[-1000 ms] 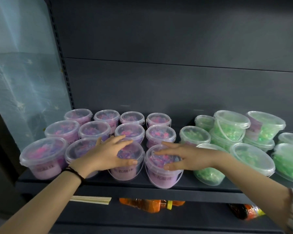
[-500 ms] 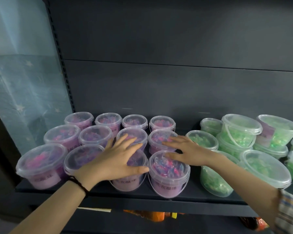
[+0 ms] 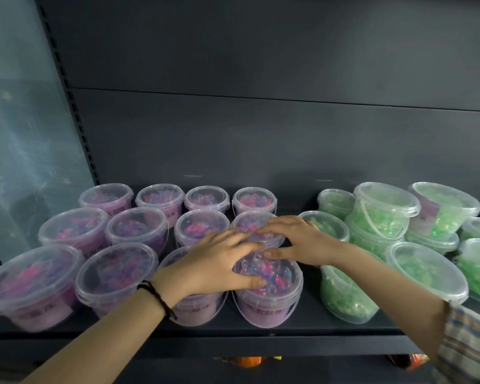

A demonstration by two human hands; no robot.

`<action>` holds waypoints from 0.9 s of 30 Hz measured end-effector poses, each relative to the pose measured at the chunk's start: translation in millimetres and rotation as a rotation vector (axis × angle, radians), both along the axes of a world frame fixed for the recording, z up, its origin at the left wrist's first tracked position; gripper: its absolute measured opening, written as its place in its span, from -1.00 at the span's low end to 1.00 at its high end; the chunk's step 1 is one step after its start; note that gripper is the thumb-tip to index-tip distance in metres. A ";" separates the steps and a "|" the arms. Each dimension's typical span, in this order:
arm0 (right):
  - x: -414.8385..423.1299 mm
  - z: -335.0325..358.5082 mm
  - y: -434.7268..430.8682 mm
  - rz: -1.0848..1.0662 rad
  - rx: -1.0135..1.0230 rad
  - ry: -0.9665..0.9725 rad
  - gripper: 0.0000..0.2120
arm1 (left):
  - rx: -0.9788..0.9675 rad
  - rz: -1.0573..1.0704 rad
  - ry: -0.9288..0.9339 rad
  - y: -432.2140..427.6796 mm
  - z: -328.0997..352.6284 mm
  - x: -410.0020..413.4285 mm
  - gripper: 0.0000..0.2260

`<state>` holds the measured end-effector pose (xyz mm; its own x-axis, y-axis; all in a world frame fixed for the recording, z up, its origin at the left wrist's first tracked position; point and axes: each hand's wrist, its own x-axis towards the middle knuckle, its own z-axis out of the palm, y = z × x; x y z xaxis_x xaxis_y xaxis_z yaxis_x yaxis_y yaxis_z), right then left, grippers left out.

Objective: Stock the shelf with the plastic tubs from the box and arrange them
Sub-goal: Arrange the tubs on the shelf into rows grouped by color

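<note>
Several clear lidded tubs with pink-purple contents (image 3: 117, 275) stand in rows on the left half of the dark shelf (image 3: 261, 332). Green-filled tubs (image 3: 424, 270) crowd the right half, some stacked or tilted. My left hand (image 3: 216, 263) lies flat with straight fingers across the front tubs, its thumb on the lid of the front right purple tub (image 3: 269, 289). My right hand (image 3: 294, 239) rests flat on the purple tub behind it (image 3: 275, 239), fingers straight, thumb near the front tub's lid. The box is out of view.
The shelf's grey back panel (image 3: 261, 134) rises behind the tubs. A pale blue curtain (image 3: 20, 148) hangs at the left. Orange packets (image 3: 244, 361) show on the shelf below. One green tub (image 3: 347, 295) leans at the front, right of the purple tubs.
Both hands have slid inward and back over the tub lids, meeting above the right column of purple tubs. The view has shifted closer to the shelf.
</note>
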<state>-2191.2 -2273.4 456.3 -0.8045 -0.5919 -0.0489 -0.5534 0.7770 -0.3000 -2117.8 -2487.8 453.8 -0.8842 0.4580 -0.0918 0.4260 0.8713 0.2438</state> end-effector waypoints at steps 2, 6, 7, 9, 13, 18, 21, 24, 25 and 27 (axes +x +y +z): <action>2.3 -0.1 -0.3 0.006 -0.004 0.008 -0.46 | -0.015 0.008 0.001 1.9 4.7 2.3 -0.32; 1.8 2.1 13.6 -0.043 -0.079 0.003 -0.46 | -0.035 0.030 -0.004 3.6 11.3 4.7 -0.34; 0.6 5.2 20.5 -0.086 -0.140 0.022 -0.48 | -0.029 0.035 -0.001 3.7 11.7 4.3 -0.34; -1.0 13.0 38.0 -0.169 -0.226 0.074 -0.55 | -0.017 0.054 -0.015 3.7 11.4 2.3 -0.30; -0.1 24.0 72.8 -0.245 -0.100 -0.030 -0.56 | -0.015 0.087 -0.059 3.5 11.5 -1.4 -0.21; -11.7 15.5 72.6 -0.293 0.076 -0.034 -0.56 | -0.052 0.091 -0.081 5.6 17.2 -1.9 -0.29; -28.5 10.2 61.9 -0.328 0.100 0.055 -0.59 | -0.073 0.099 -0.096 8.3 20.5 -2.5 -0.25; -46.7 7.6 51.9 -0.335 0.101 0.041 -0.63 | -0.066 0.102 -0.097 7.7 18.1 -2.7 -0.26; -52.5 7.0 48.7 -0.336 0.112 0.042 -0.65 | -0.063 0.098 -0.092 6.7 16.2 -3.1 -0.26; -63.6 6.3 42.2 -0.336 0.143 0.076 -0.66 | -0.061 0.088 -0.084 4.4 12.4 -4.8 -0.23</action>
